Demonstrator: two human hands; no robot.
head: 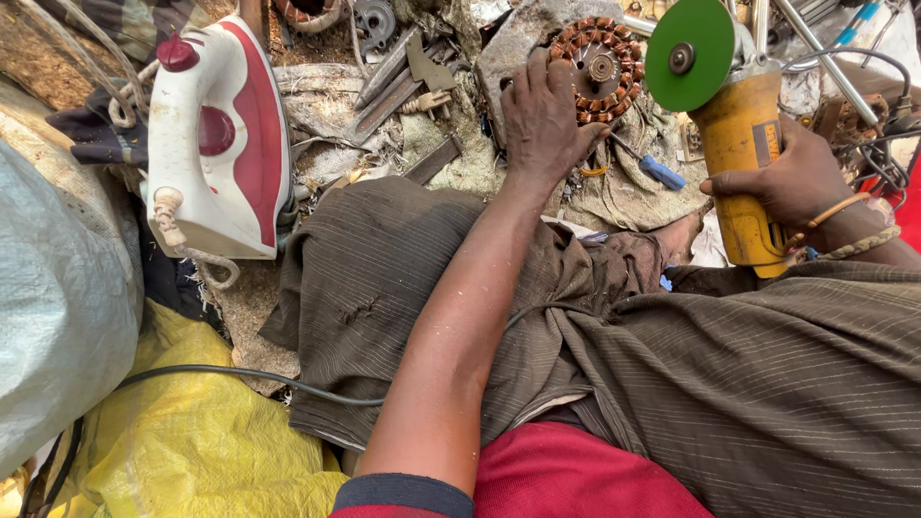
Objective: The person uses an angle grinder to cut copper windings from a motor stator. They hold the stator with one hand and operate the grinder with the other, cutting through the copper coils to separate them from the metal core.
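I see left hand (545, 117) flat on copper-wound stator (602, 69), fingers spread, pressing it onto grey slab (513, 43). Right hand (789, 180) wrapped tight round yellow angle grinder (741, 153) (green disc (689, 40) just beside stator, contact unclear). Red-white iron (219, 139) well left.

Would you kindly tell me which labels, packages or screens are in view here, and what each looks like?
Label: small dark rectangular plate on the yellow angle grinder body, just above the right hand; its print is too small to make out.
Packages, signs, screens: none visible.
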